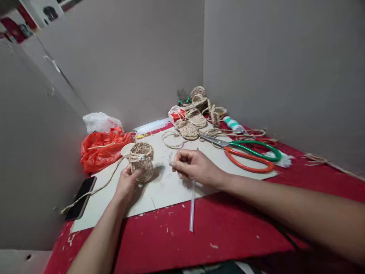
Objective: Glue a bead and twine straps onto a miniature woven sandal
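My left hand (129, 184) grips a small slipper of coiled, braided straw-coloured rope (142, 169), thumb on its sole. A pale knot or bead sits on the slipper's strap. A loose rope tail (107, 184) trails left across a phone. My right hand (194, 167) is closed in a pinch over the white board (171, 190), apart from the slipper; anything between its fingertips is too small to make out. A translucent stick (192, 213) runs beneath the right hand, over the board's front edge. Behind the slipper, a white round thing (126, 150) is partly hidden.
Large scissors (251, 152) with green and orange handles lie at right. More rope slippers (189, 125) and loose cord pile up behind. A red plastic bag (102, 148) and the phone (81, 198) are at left. Grey panels (270, 68) enclose the red-covered table (228, 236).
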Demonstrator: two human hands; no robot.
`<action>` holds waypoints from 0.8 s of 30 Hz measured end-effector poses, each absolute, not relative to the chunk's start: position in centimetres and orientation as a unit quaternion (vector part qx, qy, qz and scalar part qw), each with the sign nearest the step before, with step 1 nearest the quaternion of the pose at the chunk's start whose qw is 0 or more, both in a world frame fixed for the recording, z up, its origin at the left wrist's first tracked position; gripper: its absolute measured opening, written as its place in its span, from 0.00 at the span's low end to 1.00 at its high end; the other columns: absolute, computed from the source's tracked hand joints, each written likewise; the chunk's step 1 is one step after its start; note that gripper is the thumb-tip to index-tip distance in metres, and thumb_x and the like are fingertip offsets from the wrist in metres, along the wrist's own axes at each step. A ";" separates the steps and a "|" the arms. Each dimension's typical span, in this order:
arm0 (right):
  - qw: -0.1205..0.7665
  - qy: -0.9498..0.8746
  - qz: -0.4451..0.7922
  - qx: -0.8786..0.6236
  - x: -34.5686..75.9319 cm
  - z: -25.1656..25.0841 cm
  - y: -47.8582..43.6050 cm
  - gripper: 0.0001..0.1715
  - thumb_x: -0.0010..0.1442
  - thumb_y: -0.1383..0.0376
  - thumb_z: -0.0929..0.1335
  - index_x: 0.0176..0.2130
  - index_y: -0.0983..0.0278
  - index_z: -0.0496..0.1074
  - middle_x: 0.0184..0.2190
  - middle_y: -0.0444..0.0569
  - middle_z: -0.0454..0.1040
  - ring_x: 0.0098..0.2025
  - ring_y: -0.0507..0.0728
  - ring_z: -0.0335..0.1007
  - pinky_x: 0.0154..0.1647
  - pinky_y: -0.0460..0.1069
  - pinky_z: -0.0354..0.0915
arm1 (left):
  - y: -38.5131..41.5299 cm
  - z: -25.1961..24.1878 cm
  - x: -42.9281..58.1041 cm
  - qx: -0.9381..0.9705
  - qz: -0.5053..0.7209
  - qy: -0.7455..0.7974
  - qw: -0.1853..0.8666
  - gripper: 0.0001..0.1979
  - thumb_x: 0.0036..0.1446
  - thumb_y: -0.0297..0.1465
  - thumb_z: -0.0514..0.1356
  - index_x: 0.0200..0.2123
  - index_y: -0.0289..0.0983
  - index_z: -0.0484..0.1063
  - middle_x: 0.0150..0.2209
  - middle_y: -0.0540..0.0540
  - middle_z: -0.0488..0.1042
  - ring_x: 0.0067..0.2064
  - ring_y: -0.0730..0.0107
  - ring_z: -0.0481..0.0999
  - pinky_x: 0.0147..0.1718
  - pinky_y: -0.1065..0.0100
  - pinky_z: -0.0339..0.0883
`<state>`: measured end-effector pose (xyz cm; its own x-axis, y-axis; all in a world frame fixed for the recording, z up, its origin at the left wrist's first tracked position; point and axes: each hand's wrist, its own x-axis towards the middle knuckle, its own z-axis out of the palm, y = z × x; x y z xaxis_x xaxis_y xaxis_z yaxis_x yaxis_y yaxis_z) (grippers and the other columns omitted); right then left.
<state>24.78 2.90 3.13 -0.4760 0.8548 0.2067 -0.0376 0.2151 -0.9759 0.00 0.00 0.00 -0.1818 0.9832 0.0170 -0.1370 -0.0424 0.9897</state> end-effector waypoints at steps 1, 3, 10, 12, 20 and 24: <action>0.403 -0.662 0.551 -0.310 24.7 3.0 2.9 0.19 0.54 0.53 0.70 0.26 0.66 0.67 0.16 0.40 0.68 0.16 0.45 0.58 0.17 0.42 0.53 | 0.1 -0.1 -0.1 0.427 0.581 0.500 0.479 0.16 0.43 0.30 0.70 0.39 0.36 0.78 0.37 0.47 0.81 0.36 0.69 0.77 0.39 0.68 0.69; 0.395 -0.664 0.554 -0.309 24.7 2.8 2.8 0.18 0.53 0.54 0.70 0.27 0.66 0.68 0.16 0.41 0.69 0.17 0.46 0.59 0.18 0.42 0.54 | 0.2 -0.1 -0.3 0.434 0.577 0.500 0.478 0.17 0.44 0.30 0.70 0.40 0.36 0.78 0.38 0.46 0.81 0.36 0.69 0.77 0.39 0.68 0.69; 0.394 -0.724 0.508 -0.250 24.5 2.4 2.7 0.12 0.52 0.61 0.70 0.23 0.65 0.68 0.30 0.48 0.74 0.32 0.51 0.68 0.35 0.47 0.64 | 0.1 0.5 0.0 0.444 0.579 0.495 0.471 0.21 0.45 0.30 0.70 0.45 0.36 0.74 0.40 0.44 0.80 0.37 0.68 0.78 0.39 0.68 0.69; 0.369 -0.734 0.518 -0.236 24.4 2.2 2.7 0.11 0.52 0.60 0.70 0.25 0.66 0.70 0.28 0.47 0.73 0.31 0.51 0.67 0.35 0.47 0.63 | 0.1 0.4 0.0 0.433 0.569 0.512 0.476 0.22 0.44 0.32 0.71 0.44 0.35 0.74 0.37 0.44 0.80 0.35 0.67 0.78 0.39 0.67 0.70; 0.212 -0.751 0.590 -0.207 24.6 2.5 2.0 0.19 0.59 0.57 0.67 0.43 0.70 0.74 0.27 0.46 0.72 0.27 0.50 0.68 0.30 0.45 0.64 | 0.1 0.0 0.1 0.507 0.467 0.608 0.394 0.26 0.47 0.40 0.68 0.47 0.32 0.74 0.43 0.39 0.79 0.38 0.62 0.78 0.38 0.65 0.69; 0.176 -0.794 0.551 -0.188 25.1 3.0 1.6 0.26 0.60 0.59 0.68 0.55 0.69 0.70 0.29 0.46 0.73 0.28 0.50 0.67 0.33 0.45 0.65 | -0.2 0.4 0.0 0.573 0.413 0.676 0.212 0.29 0.51 0.43 0.63 0.52 0.31 0.72 0.43 0.37 0.78 0.40 0.58 0.77 0.40 0.61 0.68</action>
<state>25.06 1.65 2.99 -0.8674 0.4924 0.0717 0.1050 0.3220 -0.9409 -0.01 -0.23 0.40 -0.2534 0.9494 0.1858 0.5991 0.0032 0.8007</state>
